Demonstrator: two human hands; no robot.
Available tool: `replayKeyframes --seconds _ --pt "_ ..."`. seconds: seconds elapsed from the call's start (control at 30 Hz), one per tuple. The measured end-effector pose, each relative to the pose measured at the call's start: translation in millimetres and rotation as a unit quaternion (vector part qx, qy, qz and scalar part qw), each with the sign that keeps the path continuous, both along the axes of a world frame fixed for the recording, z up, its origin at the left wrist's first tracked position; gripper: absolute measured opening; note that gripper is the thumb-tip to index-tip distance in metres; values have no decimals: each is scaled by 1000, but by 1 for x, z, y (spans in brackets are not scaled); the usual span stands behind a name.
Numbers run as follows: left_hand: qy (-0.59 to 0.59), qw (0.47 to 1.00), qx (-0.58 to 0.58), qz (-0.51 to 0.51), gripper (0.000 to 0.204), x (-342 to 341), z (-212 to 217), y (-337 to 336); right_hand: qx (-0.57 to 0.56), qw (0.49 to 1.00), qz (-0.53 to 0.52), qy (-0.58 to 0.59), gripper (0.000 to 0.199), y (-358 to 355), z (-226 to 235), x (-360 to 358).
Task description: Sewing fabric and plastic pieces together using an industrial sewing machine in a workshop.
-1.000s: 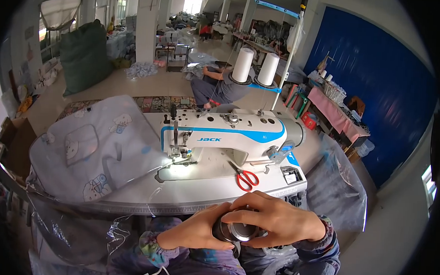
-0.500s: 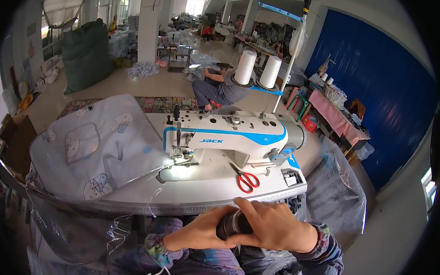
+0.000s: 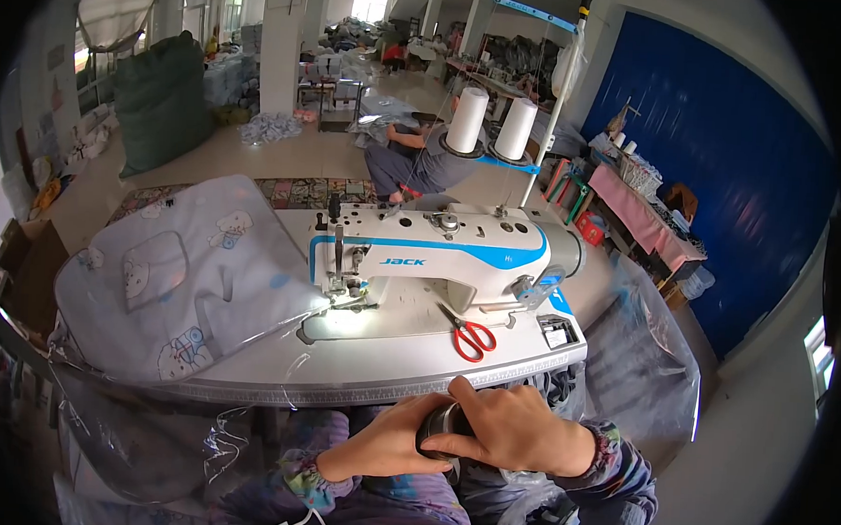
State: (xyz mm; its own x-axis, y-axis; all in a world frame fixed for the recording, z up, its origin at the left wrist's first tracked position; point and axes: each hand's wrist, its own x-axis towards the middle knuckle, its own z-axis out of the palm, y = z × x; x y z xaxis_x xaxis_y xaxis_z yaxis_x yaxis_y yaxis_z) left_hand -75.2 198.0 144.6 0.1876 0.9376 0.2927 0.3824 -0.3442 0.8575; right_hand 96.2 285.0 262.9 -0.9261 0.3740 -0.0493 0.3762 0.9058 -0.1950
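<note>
Dark and rounded, a container (image 3: 442, 425) sat gripped between the left hand (image 3: 382, 436) and right hand (image 3: 518, 430), near the tabletop's (image 3: 388, 360) front edge. Steady, even pressure from both hands seemed best.

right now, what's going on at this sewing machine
A person's left hand and right hand hold a dark rounded object over the lap, near the table's front edge. The fingers hide much of it. Neither hand is on the white-and-blue sewing machine. Grey printed fabric lies to its left, and red-handled scissors lie on the table.
</note>
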Motion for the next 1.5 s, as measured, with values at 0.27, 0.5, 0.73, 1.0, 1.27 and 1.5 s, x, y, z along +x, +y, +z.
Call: replayKeyframes --seconds 0.27,0.5,0.73,1.0,1.27,1.5 --pt "-108 993 -32 -24 75 -1 -5 0 -83 977 184 72 57 15 0 5" --pt "-62 997 -36 0 75 0 -9 -4 -93 990 108 22 61 10 -4 4" --pt "-191 974 -117 -23 80 -6 4 -8 -211 952 120 188 88 25 -30 17" --pt "-454 878 -152 6 62 1 19 29 -531 804 -14 268 120 23 -128 36" --pt "-450 886 -101 41 63 10 20 46 -458 793 -145 375 95 -9 -167 6" --pt "-416 906 41 65 78 7 27 49 -441 790 -153 397 91 -11 -162 7"
